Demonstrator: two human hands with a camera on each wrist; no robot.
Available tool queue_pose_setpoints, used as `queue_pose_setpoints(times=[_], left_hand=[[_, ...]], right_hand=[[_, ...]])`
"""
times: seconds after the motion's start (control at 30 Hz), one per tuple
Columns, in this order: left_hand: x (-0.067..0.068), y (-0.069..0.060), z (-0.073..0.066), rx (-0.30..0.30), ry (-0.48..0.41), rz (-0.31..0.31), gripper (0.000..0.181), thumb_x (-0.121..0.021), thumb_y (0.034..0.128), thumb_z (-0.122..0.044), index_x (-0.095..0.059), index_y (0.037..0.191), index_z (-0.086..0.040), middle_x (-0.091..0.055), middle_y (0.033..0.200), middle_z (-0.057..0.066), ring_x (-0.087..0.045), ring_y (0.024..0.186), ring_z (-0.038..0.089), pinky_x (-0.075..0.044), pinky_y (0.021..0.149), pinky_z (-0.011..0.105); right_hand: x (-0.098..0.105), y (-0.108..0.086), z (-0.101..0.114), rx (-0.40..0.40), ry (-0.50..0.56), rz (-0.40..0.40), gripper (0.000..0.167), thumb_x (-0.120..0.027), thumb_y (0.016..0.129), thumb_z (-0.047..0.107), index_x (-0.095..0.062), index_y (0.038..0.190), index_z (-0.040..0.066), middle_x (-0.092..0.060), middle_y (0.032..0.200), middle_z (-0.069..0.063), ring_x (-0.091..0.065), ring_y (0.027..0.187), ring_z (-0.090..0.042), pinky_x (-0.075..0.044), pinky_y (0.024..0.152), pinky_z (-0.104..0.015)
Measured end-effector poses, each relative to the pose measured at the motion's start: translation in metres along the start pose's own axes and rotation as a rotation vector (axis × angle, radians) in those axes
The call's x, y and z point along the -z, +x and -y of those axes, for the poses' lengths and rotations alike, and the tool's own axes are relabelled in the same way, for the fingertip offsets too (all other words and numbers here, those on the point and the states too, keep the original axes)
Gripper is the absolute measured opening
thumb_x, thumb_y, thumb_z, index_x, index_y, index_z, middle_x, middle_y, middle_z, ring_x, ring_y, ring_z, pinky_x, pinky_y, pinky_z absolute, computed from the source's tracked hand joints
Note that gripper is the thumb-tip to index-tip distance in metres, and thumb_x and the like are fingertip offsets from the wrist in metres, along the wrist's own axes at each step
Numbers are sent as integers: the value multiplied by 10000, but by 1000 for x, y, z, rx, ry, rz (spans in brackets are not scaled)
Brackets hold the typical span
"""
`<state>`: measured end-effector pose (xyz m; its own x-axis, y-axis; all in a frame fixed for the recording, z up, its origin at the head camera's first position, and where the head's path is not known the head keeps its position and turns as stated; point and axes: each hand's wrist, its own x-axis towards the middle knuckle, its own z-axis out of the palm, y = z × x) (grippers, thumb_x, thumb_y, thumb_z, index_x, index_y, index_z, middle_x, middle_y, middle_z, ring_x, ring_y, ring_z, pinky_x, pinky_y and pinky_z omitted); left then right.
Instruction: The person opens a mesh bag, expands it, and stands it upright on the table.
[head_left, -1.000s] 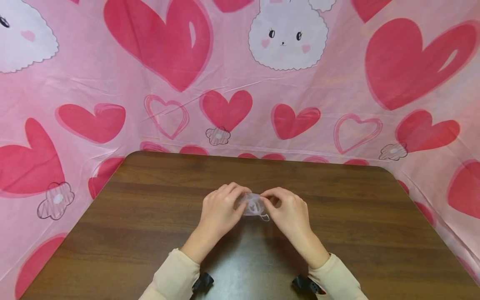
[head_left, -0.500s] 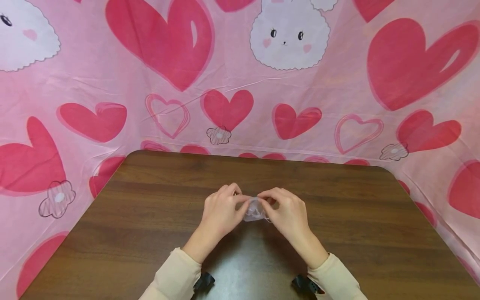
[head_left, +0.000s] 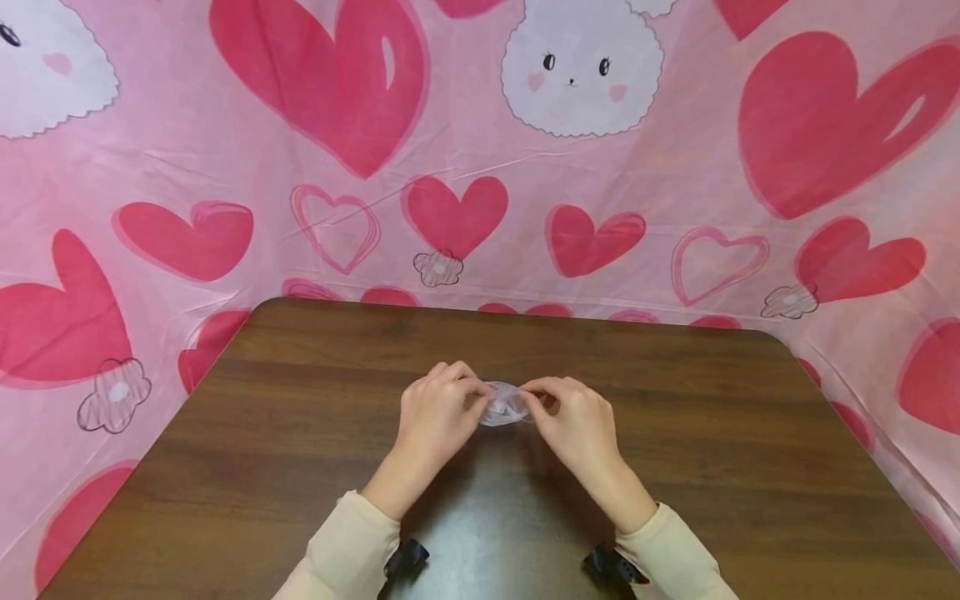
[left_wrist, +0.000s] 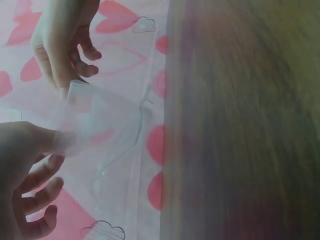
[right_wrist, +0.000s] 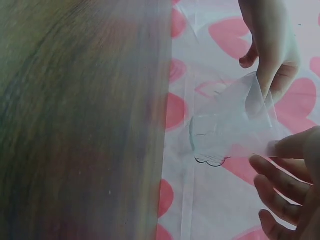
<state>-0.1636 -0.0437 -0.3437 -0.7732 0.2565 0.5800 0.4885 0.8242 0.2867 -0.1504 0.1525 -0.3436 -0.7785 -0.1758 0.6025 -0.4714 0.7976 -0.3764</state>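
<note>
A small translucent bag [head_left: 503, 403] is held up off the table between both hands, with its mouth spread into an oval in the head view. At its left rim my left hand [head_left: 437, 415] pinches the thin film between thumb and fingertips. My right hand [head_left: 578, 421] pinches the opposite rim. In the left wrist view the bag [left_wrist: 107, 120] hangs like a sheer sheet, and a pale thin cord [left_wrist: 139, 125] shows along or inside it. The right wrist view also shows the bag [right_wrist: 230, 125] stretched between the hands. What it contains is too blurred to tell.
Beneath the hands lies a brown wood-grain table [head_left: 300, 450] with rounded far corners. A pink cloth [head_left: 465, 150] with red hearts hangs behind and beside it. Dark wrist devices sit under the cream sleeves [head_left: 352, 533].
Both hands have kept hold of the bag. Its mouth has widened to an oval as the left hand shifted slightly left, and the white loop below its right side no longer hangs plainly visible.
</note>
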Motion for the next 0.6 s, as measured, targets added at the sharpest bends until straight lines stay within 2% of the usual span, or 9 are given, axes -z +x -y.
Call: queue_pose_setpoints(times=[0.2,0.4,0.5,0.6], left_hand=[[-2,0,-3,-33,-3,15,103,-828,785,-291,-784,865,-244,-665,759,-137,-588,704,88,-465,546,265],[-6,1,-7,-58,-6,16,95,-785,820,-333,-779,870,-253,-671,753,-141,-564,688,71,-450,535,252],[-6,0,-6,-50,4,-3,67,-776,836,-310,-783,846,-244,-700,770,-129,-581,681,87,-458,531,261],[-5,-2,-4,-21,16,-34,50,-785,831,-281,-787,825,-232,-710,752,-111,-594,661,109,-462,520,277]], right_hand=[[1,2,-2,28,25,-27,90,-824,816,156,-776,888,131,-683,747,19,-614,609,-159,-474,525,-306],[4,1,-4,17,6,-39,100,-837,805,167,-776,879,140,-689,756,27,-592,604,-117,-470,520,-311],[3,0,-3,12,9,-19,98,-829,815,182,-775,884,138,-672,737,40,-569,599,-95,-455,515,-297],[1,-1,0,-10,24,37,152,-822,826,235,-771,923,130,-674,753,42,-589,624,-106,-458,525,-294]])
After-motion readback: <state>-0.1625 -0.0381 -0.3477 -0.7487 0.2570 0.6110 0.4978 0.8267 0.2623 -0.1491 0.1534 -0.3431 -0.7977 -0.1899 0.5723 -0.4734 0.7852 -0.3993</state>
